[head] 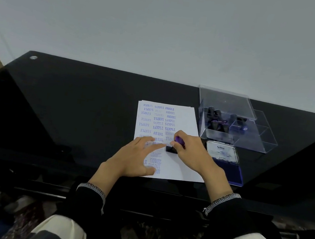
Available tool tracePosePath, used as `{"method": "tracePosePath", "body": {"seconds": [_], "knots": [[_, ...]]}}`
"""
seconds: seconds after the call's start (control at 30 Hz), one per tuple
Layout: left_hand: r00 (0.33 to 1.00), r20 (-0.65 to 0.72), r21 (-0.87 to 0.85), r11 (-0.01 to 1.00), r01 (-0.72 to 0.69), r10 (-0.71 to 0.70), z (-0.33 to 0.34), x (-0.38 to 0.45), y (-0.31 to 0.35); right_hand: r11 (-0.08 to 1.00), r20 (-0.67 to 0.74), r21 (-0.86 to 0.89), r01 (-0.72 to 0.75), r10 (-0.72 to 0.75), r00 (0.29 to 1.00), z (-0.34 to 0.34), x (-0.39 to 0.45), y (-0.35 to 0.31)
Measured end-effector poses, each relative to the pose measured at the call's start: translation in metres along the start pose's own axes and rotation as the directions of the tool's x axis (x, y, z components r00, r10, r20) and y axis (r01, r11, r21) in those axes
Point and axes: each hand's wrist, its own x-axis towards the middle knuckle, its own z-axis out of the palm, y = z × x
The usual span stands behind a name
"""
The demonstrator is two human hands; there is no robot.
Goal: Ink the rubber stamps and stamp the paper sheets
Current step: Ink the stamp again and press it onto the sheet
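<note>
Sleeved forearms reach in from the near edge. At the sheet's middle, a black-based rubber stamp (171,149) is pressed onto the paper sheet (182,121) by the right hand (188,150), fingers curled round its purple handle. Paper is pinned by the left hand (137,157), fingers spread flat, probably against slipping. Beside lies the open ink pad (228,170) on the worktop (73,107).
</note>
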Motion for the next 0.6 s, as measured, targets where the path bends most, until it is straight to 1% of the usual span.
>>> {"method": "tracePosePath", "body": {"seconds": [0.17,0.6], "knots": [[1.000,0.017,0.042,0.999,-0.003,0.002,-0.0004,0.0022,0.0003,0.999,0.033,-0.036,0.016,-0.015,0.999,0.0004,0.0029,0.0000],[0.998,0.056,0.021,1.000,0.014,-0.015,-0.0008,0.0045,0.0025,0.997,0.067,-0.065,0.048,-0.043,0.997,0.0004,0.0039,-0.0055]]}}
